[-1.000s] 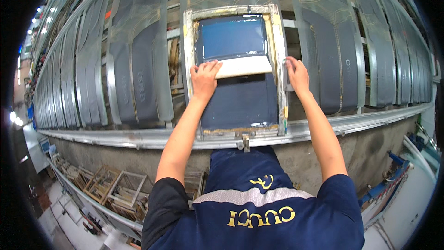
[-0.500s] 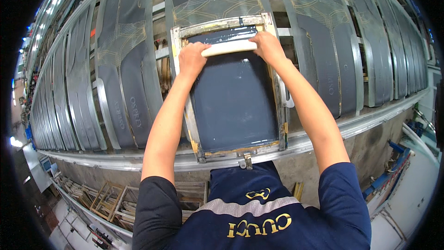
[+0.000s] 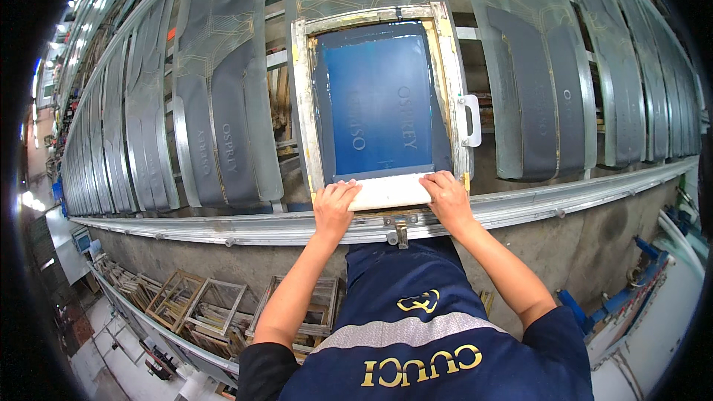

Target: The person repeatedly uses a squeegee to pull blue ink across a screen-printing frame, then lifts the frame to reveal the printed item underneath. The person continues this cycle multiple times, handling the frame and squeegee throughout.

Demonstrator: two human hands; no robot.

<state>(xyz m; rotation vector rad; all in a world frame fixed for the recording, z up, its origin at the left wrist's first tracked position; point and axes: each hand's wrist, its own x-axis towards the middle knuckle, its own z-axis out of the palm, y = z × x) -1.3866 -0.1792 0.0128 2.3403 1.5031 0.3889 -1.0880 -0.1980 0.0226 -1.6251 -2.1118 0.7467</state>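
Observation:
My left hand (image 3: 333,208) and my right hand (image 3: 451,200) grip opposite ends of a white squeegee (image 3: 388,191) at the near end of a screen frame (image 3: 300,89). Inside the worn, pale frame is a blue screen (image 3: 379,104) with faint lettering and a dark border. A white handle (image 3: 470,120) sticks out on the frame's right side. A metal clamp (image 3: 402,234) sits below the frame, on the rail (image 3: 520,199). The squeegee's lower edge is tilted toward me.
Rows of grey printed panels (image 3: 226,104) on pale backings stretch left and right, with gaps showing bars beneath. Below the rail are stacked wooden frames (image 3: 178,301) at lower left and blue metal fittings (image 3: 594,315) at lower right.
The squeegee went up to the frame's far end, then came down to the near end with both hands. My right hand, earlier beside the frame, now grips it. The screen shows bluer.

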